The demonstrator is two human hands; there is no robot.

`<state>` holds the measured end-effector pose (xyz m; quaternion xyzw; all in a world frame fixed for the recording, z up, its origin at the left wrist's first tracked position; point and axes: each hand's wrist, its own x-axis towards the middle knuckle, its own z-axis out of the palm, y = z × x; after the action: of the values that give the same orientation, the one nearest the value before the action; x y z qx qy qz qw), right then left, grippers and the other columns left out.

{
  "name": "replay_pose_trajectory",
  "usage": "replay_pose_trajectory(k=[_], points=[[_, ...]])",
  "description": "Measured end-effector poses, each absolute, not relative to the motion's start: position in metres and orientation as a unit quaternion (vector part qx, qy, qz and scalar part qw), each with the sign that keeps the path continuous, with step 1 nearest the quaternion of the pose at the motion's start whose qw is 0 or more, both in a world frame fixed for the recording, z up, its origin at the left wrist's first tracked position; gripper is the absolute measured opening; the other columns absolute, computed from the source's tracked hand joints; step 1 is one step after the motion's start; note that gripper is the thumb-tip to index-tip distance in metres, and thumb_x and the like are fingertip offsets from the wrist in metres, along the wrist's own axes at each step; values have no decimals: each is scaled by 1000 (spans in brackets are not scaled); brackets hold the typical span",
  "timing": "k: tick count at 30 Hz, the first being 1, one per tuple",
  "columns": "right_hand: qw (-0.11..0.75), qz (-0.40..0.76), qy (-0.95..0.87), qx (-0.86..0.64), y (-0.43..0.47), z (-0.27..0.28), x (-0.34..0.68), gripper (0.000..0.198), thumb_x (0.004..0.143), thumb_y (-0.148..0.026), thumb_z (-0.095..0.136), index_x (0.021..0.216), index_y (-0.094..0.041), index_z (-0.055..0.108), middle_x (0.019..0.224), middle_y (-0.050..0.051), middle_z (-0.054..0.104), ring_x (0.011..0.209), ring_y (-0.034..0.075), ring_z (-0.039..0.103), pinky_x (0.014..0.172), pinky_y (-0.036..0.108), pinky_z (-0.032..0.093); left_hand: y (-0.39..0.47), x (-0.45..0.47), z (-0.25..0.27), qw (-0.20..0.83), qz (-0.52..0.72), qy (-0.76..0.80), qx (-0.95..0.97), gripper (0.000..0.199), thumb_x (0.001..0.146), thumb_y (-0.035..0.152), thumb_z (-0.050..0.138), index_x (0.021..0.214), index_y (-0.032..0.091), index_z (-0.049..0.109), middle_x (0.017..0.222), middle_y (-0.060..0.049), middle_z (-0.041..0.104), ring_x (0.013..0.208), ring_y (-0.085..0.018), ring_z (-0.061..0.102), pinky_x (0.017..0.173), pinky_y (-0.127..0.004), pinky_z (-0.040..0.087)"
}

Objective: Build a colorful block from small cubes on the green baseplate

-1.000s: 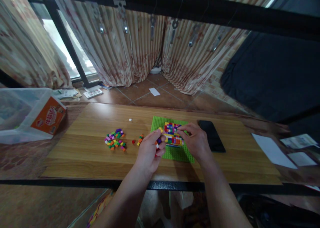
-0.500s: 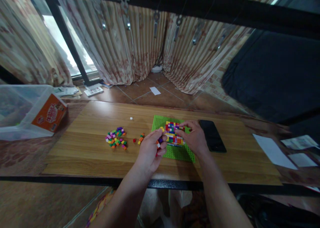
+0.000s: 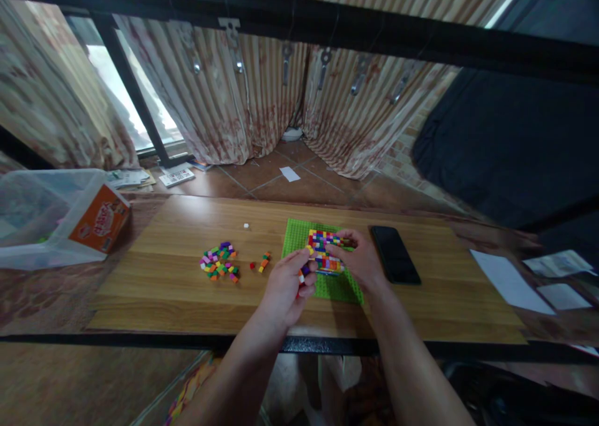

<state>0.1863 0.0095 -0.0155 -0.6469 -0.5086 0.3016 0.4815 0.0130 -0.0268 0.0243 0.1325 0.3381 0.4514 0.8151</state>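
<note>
My left hand [image 3: 287, 285] is closed, with a yellow toy brick [image 3: 309, 250] pinched between thumb and forefinger at the left side of a multicoloured brick block [image 3: 325, 245]. A few more small bricks [image 3: 302, 277] show in its curled fingers. From the right, my right hand [image 3: 360, 261] grips the block, its fingers at the far edge and its thumb on the top. The block is built of rows of small coloured bricks and sits over a green studded baseplate [image 3: 294, 231]. Both hands hide parts of the block and the plate.
Left on the wooden board [image 3: 154, 276] lies a pile of loose bricks [image 3: 219, 262], with a short row of bricks [image 3: 264, 262], a red brick [image 3: 253, 266] and a white brick [image 3: 246, 226] nearby. A black phone [image 3: 395, 255] lies right of the plate. A clear plastic bin [image 3: 56, 226] stands far left.
The camera view has shifted slightly. My left hand has moved a little to the right with the yellow brick, closer against the block. My right hand keeps its grip.
</note>
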Motion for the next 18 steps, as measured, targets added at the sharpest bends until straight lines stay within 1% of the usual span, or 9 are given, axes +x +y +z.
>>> replay_pose_trajectory(k=[3, 5, 7, 9, 12, 15, 18], points=[[522, 278, -495, -637, 6, -5, 196, 39, 63, -41, 78, 94, -19, 72, 95, 6, 69, 86, 20, 60, 73, 34, 48, -27, 13, 25, 817, 447, 335, 139, 28, 70, 25, 75, 78, 16, 50, 64, 4, 50, 42, -1, 37, 35, -11, 16], [561, 287, -483, -607, 2, 5, 201, 34, 70, -41, 73, 97, -21, 73, 94, 5, 70, 84, 18, 61, 75, 33, 48, -27, 14, 25, 820, 442, 334, 142, 29, 68, 25, 76, 79, 15, 51, 64, 4, 50, 43, -1, 37, 35, -11, 16], [575, 317, -487, -576, -4, 15, 202, 27, 74, -40, 71, 94, -23, 74, 91, 4, 71, 83, 17, 62, 76, 33, 49, -27, 15, 24, 824, 435, 334, 145, 29, 68, 26, 77, 79, 15, 53, 64, 4, 51, 43, -1, 37, 34, -11, 16], [559, 356, -509, -550, -10, 22, 199, 23, 74, -40, 72, 91, -24, 75, 88, 3, 72, 83, 18, 63, 77, 34, 50, -26, 16, 24, 826, 431, 332, 148, 29, 67, 27, 77, 79, 14, 54, 64, 4, 50, 42, -1, 36, 34, -11, 16], [498, 405, -567, -517, -17, 28, 190, 24, 76, -39, 72, 95, -25, 75, 95, 3, 73, 89, 20, 64, 81, 36, 50, -26, 18, 22, 828, 430, 330, 147, 28, 67, 26, 77, 79, 15, 54, 64, 4, 50, 42, -1, 36, 34, -11, 17], [446, 408, -615, -507, -21, 29, 182, 24, 77, -37, 71, 98, -26, 75, 99, 3, 73, 93, 20, 64, 86, 38, 48, -27, 20, 21, 831, 425, 327, 150, 25, 69, 26, 74, 80, 15, 54, 64, 4, 50, 42, -1, 37, 34, -11, 16], [429, 401, -623, -517, -21, 28, 177, 23, 76, -37, 73, 95, -26, 75, 95, 3, 73, 89, 20, 64, 83, 37, 49, -27, 21, 20, 835, 420, 320, 157, 22, 71, 25, 72, 80, 15, 55, 63, 4, 50, 42, -1, 37, 34, -11, 16]])
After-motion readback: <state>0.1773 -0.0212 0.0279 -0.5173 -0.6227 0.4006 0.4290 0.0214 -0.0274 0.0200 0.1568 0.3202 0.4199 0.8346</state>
